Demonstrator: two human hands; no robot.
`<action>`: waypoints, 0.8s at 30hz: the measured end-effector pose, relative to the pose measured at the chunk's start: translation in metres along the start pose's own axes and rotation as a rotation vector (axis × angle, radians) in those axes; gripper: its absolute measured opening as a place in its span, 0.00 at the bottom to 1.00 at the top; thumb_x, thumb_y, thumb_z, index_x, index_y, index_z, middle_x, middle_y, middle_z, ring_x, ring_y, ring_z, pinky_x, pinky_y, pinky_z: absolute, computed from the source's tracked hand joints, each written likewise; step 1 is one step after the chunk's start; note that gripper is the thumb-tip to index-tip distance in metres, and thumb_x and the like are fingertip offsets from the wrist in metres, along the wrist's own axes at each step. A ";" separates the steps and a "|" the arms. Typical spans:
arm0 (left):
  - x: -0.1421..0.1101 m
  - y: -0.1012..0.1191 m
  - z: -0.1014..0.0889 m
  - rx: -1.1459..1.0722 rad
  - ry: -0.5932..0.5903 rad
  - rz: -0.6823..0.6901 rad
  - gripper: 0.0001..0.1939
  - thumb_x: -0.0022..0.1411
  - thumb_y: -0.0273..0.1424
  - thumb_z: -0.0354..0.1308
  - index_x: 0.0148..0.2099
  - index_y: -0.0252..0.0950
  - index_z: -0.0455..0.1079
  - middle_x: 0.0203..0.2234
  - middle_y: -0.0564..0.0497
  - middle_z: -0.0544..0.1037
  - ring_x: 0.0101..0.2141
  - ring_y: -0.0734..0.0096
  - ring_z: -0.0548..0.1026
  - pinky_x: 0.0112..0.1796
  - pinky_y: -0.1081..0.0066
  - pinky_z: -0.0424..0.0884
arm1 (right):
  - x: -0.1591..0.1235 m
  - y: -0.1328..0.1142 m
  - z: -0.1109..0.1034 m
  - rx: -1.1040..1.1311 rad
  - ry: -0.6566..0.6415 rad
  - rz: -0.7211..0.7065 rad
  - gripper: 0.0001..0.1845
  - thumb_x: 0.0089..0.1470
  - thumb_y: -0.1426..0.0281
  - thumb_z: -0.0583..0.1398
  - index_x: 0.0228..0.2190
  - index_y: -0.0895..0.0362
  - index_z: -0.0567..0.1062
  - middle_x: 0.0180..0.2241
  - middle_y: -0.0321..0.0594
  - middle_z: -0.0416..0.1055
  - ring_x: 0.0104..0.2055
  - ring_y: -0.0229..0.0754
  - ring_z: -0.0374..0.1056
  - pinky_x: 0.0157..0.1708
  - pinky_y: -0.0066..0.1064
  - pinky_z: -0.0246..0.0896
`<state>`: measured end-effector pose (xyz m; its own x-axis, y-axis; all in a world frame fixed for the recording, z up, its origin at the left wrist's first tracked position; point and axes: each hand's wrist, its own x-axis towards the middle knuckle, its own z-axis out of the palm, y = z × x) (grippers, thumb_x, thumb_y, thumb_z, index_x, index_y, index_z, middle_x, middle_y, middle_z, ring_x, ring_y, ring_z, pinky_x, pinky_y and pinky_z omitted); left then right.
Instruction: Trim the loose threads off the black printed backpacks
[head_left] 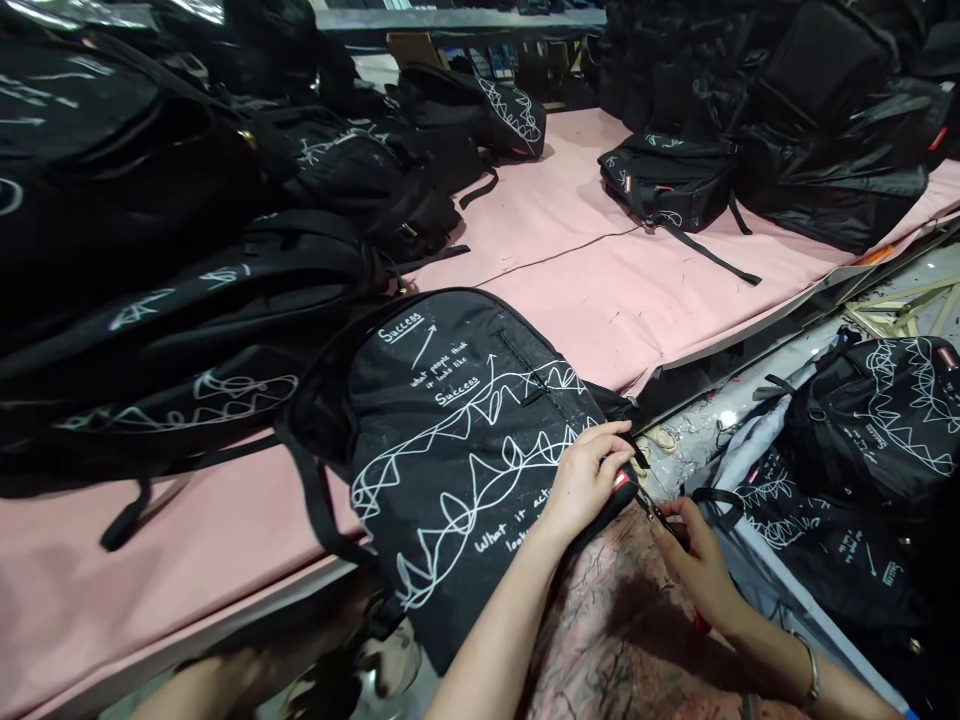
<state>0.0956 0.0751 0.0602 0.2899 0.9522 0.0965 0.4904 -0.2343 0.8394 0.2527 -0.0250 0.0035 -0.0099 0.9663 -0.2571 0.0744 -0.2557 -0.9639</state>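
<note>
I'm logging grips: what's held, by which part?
Left hand: scribbled black fabric backpack, by its edge. Right hand: slim metal scissors-like tool, by its handle.

The long desk with a pink sheet-like covering [555, 250] carries black fabric backpacks. A flat black backpack with white scribbled lines and lettering [420, 440] lies across the near edge, partly overhanging. A heap of black backpacks with white markings [300, 270] occupies the left. A smaller black bag with a red tag [675, 185] rests at right, beside stacked glossy black bags [832, 150]. Loose dark thread bits are scattered on the covering.
</note>
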 end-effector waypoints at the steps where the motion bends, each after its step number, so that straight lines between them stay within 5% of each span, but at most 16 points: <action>1: 0.000 -0.001 -0.001 0.013 -0.021 0.024 0.11 0.59 0.25 0.49 0.36 0.36 0.73 0.46 0.46 0.74 0.47 0.66 0.71 0.49 0.61 0.66 | -0.001 -0.001 0.001 0.001 0.003 0.003 0.15 0.52 0.56 0.57 0.35 0.53 0.66 0.22 0.32 0.64 0.22 0.38 0.61 0.18 0.25 0.51; 6: 0.003 -0.004 -0.007 0.175 -0.151 0.137 0.14 0.59 0.23 0.47 0.42 0.35 0.72 0.50 0.43 0.71 0.50 0.65 0.69 0.50 0.60 0.66 | 0.003 -0.003 0.006 0.001 0.020 -0.007 0.13 0.53 0.56 0.56 0.35 0.51 0.67 0.22 0.33 0.64 0.23 0.39 0.61 0.16 0.26 0.50; 11: 0.009 0.004 -0.009 0.347 -0.285 0.146 0.10 0.56 0.22 0.50 0.34 0.34 0.72 0.46 0.43 0.73 0.48 0.63 0.70 0.47 0.63 0.67 | 0.008 -0.002 0.007 -0.013 0.021 -0.025 0.12 0.53 0.56 0.55 0.35 0.50 0.67 0.22 0.33 0.64 0.23 0.40 0.61 0.16 0.26 0.49; 15: 0.014 0.009 -0.007 0.404 -0.301 0.114 0.11 0.54 0.19 0.48 0.25 0.35 0.68 0.40 0.44 0.76 0.42 0.64 0.72 0.43 0.65 0.69 | 0.007 -0.001 0.004 -0.009 0.014 -0.021 0.12 0.53 0.56 0.55 0.35 0.49 0.67 0.22 0.32 0.65 0.23 0.40 0.62 0.17 0.27 0.50; 24: 0.013 0.009 -0.003 0.411 -0.268 0.103 0.10 0.52 0.19 0.48 0.24 0.35 0.64 0.36 0.46 0.74 0.40 0.65 0.71 0.42 0.66 0.67 | 0.021 -0.002 0.011 -0.074 0.004 -0.077 0.11 0.54 0.56 0.54 0.34 0.50 0.66 0.22 0.31 0.63 0.23 0.39 0.60 0.19 0.27 0.49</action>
<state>0.1007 0.0857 0.0706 0.5284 0.8488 -0.0185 0.7156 -0.4335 0.5477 0.2410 -0.0043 -0.0003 -0.0142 0.9832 -0.1818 0.1467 -0.1778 -0.9731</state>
